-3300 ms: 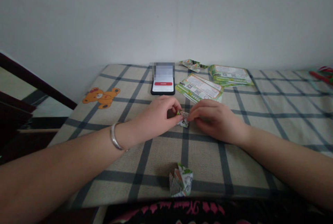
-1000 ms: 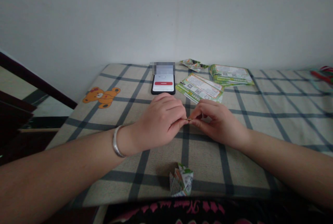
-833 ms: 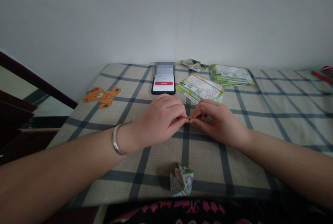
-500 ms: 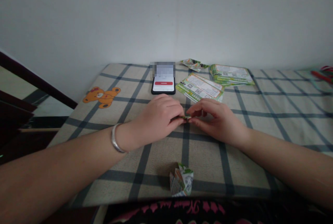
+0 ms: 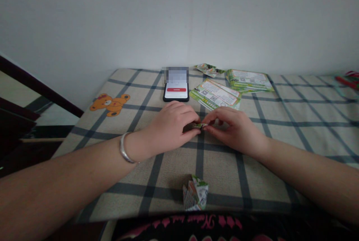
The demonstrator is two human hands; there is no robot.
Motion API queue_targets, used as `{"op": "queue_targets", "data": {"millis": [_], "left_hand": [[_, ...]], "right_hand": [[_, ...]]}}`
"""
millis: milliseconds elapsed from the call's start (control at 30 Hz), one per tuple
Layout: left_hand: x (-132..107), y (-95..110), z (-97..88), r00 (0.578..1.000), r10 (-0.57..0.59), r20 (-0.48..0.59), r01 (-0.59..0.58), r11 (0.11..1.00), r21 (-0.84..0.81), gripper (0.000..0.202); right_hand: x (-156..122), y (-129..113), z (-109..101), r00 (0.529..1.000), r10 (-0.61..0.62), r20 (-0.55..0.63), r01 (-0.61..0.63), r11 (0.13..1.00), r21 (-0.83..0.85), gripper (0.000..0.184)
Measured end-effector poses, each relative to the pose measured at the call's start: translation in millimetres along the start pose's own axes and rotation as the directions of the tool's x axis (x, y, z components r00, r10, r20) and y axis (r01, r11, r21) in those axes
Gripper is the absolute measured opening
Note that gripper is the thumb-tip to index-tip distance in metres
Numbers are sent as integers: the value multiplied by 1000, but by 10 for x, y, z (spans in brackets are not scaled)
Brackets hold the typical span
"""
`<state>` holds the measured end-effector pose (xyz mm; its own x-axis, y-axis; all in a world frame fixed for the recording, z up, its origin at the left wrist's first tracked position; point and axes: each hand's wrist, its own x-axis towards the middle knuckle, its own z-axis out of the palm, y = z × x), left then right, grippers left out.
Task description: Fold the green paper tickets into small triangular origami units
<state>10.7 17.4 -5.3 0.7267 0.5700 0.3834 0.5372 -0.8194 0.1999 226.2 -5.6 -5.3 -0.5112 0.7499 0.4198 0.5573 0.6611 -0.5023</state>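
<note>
Between my fingertips is a small folded piece of printed paper [image 5: 200,125], green and white, seen almost edge-on. My left hand [image 5: 176,124], with a silver bangle [image 5: 126,149] at the wrist, pinches its left end. The right end is pinched by thumb and fingers of my right hand [image 5: 234,127]. Most of the paper is hidden by the fingers, so its full shape cannot be made out. Nearer to me, a folded paper piece [image 5: 196,193] with pointed corners stands on the checked tablecloth [image 5: 221,173].
Past my hands lie loose printed leaflets [image 5: 215,94], a stack of leaflets [image 5: 251,80] and a folded paper strip [image 5: 209,70] by the wall. A phone [image 5: 176,90] with a lit screen is left of them. A bear sticker [image 5: 109,103] is at the left; a red object [image 5: 347,82] is far right.
The fingers of both hands have shifted very slightly around the folded paper, and a little more of it shows. Everything else on the table is where it was.
</note>
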Motion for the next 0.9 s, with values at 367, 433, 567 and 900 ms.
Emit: {"op": "queue_targets", "data": {"millis": [367,433,567,900], "left_hand": [[5,65,-58,982,51,-180,-82,982,-171,3],[6,61,-50,983,35,-181,-71,978,-197,3],[11,62,-47,984,36,-177,-81,963,-256,5],[21,85,-68,987,48,-150,-89,957,-277,4]], "right_hand": [[11,-10,-23,992,-121,-44,121,993,-10,6],[8,-10,-21,991,-124,-49,124,992,-10,7],[4,-1,-16,987,-152,-50,152,988,-2,4],[16,-5,-54,974,-227,-21,226,973,-51,4]]}}
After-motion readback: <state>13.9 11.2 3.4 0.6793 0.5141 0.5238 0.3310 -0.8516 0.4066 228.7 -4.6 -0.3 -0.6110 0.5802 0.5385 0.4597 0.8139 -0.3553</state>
